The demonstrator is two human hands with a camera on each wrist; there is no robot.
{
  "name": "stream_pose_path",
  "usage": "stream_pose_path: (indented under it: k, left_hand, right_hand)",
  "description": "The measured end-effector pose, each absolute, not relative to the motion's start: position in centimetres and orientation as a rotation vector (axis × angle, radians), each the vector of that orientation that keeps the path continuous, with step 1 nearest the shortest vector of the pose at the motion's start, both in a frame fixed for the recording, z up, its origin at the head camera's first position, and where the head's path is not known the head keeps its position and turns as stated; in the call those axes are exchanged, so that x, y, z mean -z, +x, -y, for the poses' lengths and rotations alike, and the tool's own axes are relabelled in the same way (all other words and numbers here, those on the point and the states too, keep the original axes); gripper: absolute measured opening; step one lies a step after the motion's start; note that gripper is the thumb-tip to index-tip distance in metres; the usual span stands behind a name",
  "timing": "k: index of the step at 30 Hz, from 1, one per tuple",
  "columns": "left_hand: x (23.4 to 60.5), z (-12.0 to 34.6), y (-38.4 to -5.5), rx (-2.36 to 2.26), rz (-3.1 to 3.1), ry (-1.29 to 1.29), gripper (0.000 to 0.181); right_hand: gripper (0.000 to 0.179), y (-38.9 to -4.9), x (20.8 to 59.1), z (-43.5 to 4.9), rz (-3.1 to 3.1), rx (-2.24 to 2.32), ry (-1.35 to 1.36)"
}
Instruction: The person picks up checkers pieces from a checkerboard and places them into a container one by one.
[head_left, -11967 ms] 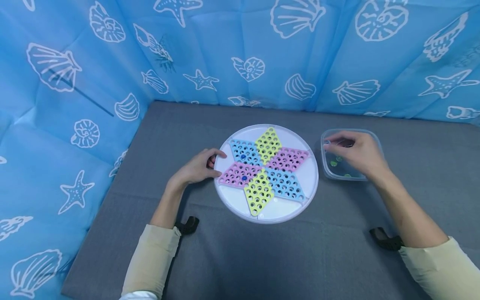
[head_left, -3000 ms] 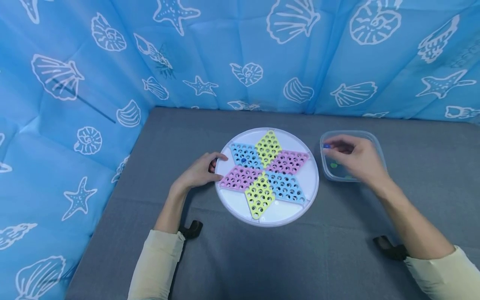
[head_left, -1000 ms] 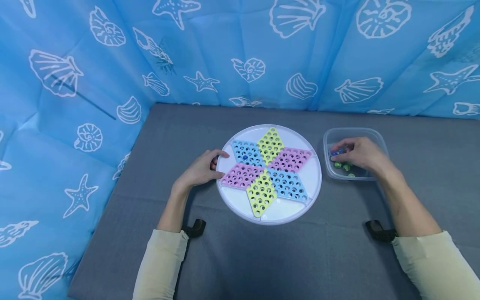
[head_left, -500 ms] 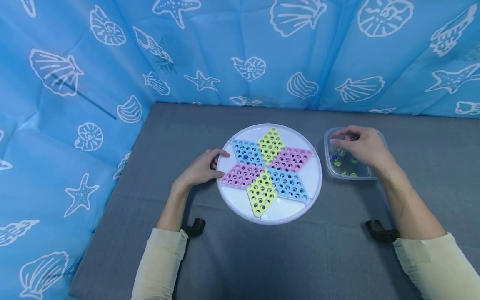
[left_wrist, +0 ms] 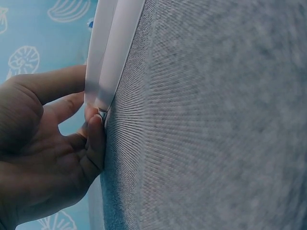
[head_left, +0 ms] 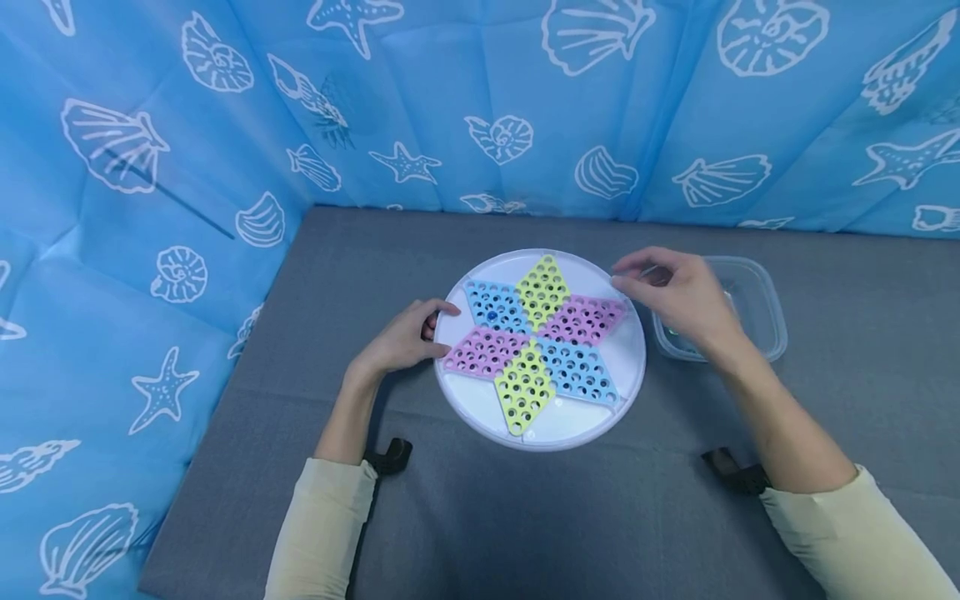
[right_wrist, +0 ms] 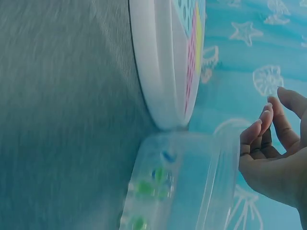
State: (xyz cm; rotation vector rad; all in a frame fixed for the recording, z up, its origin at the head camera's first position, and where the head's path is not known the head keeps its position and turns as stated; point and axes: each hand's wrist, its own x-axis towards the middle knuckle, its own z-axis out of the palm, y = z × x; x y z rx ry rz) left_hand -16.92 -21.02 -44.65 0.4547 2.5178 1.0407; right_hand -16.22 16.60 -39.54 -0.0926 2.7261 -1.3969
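Observation:
A round white Chinese checkers board [head_left: 626, 358] lies on the table, its star of yellow, pink and blue points full of holes. A single dark blue marble [head_left: 492, 317] sits in the upper-left blue point. My left hand [head_left: 405, 337] grips the board's left rim; the left wrist view shows thumb and fingers on either side of the edge [left_wrist: 108, 52]. Over the board's right rim hovers my right hand [head_left: 671, 292], thumb and index tips close together, with nothing visible between them. Behind it stands a clear plastic box [head_left: 780, 333] with green marbles [right_wrist: 144, 187] and a blue marble [right_wrist: 168, 155].
A grey cloth [head_left: 540, 517] covers the table. Blue curtains [head_left: 450, 75] with white shells and starfish hang at the back and left. The box stands close to the board's right side.
A blue marble left the board's pink point, was carried by my right hand and released in the box. My right hand has since moved left to the board. The left hand stays put.

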Motion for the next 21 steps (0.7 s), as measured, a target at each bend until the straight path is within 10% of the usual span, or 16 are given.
stream_pose_path:
  k: [21]
  left_hand:
    - [44.3, 20.8, -16.7, -1.034, -2.516, 0.436, 0.052]
  right_hand:
    - [0.024, -17.1, 41.7, -10.5, -2.6, 1.409, -0.395]
